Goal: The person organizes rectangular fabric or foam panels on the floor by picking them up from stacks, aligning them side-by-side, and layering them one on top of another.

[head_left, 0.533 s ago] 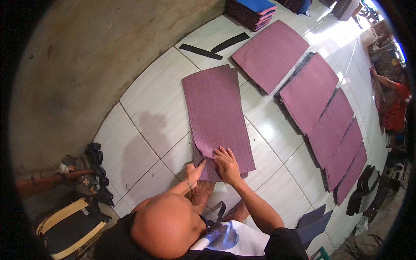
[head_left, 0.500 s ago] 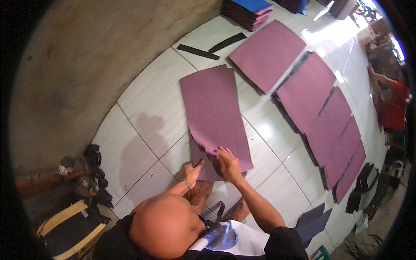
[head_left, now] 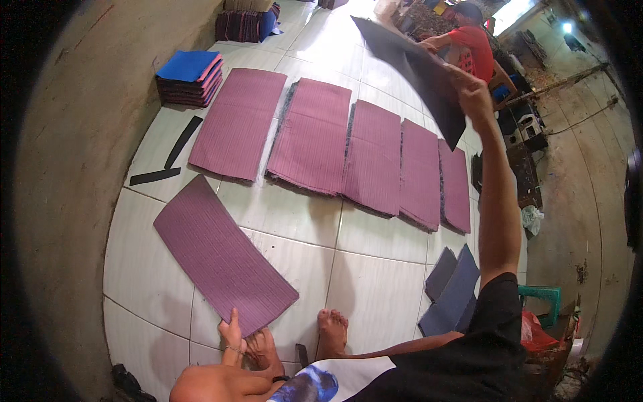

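Note:
My left hand (head_left: 231, 329) grips the lower edge of a striped purple sheet (head_left: 221, 254) lying askew on the tiles beside my bare feet. My right hand (head_left: 474, 95) is raised high at the upper right, closed on a thin dark sheet (head_left: 422, 74), which hangs tilted in the air. Below it, a row of several pink-purple stacks of sheets (head_left: 308, 137) with frayed grey edges lies across the floor. Two black strips (head_left: 179, 144) lie left of that row.
Blue-topped stacks (head_left: 189, 74) and another pile (head_left: 244, 23) stand along the wall (head_left: 53, 201). A co-worker in red (head_left: 469, 47) sits at the upper right, partly behind the raised sheet. Dark blue pieces (head_left: 449, 295), a green plastic stool (head_left: 546, 301) and a red bag (head_left: 536, 328) are at the right.
My right hand has left the purple sheet and swung up and right, now lifting a dark sheet. The purple sheet is turned and its folded corner lies flat. The view has shifted.

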The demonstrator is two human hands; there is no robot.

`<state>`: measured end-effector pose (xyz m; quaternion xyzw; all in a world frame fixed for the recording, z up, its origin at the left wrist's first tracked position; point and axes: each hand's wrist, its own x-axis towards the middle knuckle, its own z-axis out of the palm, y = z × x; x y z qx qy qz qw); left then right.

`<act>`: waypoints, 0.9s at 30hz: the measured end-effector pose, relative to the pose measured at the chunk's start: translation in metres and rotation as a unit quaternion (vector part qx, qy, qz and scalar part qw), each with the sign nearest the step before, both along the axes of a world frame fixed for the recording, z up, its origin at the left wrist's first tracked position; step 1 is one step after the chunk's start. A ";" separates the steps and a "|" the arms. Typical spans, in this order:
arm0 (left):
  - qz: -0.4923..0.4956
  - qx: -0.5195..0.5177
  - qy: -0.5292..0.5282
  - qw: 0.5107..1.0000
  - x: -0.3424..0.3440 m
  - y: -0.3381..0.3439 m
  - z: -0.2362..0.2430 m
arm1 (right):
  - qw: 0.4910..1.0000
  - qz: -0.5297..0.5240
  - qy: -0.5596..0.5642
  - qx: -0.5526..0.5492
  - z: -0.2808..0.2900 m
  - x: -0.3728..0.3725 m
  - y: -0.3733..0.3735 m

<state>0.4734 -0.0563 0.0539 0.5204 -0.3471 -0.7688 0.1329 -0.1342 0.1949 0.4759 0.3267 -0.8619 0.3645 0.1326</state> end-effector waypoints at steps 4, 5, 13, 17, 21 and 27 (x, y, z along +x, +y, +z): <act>0.027 -0.030 -0.012 0.999 0.007 -0.014 0.017 | 0.985 -0.023 0.080 0.152 -0.085 0.056 -0.041; 0.012 -0.026 -0.025 0.999 0.007 -0.014 0.010 | 0.957 -0.064 0.164 0.232 -0.120 0.052 -0.032; 0.011 -0.025 0.001 1.000 0.000 -0.004 0.003 | 0.962 -0.115 -0.095 0.228 -0.358 0.116 0.016; 0.018 -0.037 0.000 0.999 0.011 -0.014 0.005 | 0.928 -0.177 -0.131 0.299 -0.371 0.131 0.000; 0.017 0.004 0.006 1.000 0.008 -0.011 0.005 | 0.920 -0.173 -0.134 0.325 -0.372 0.110 0.011; -0.030 0.069 0.068 0.995 0.012 -0.013 0.020 | 0.916 -0.177 -0.126 0.337 -0.371 0.103 0.012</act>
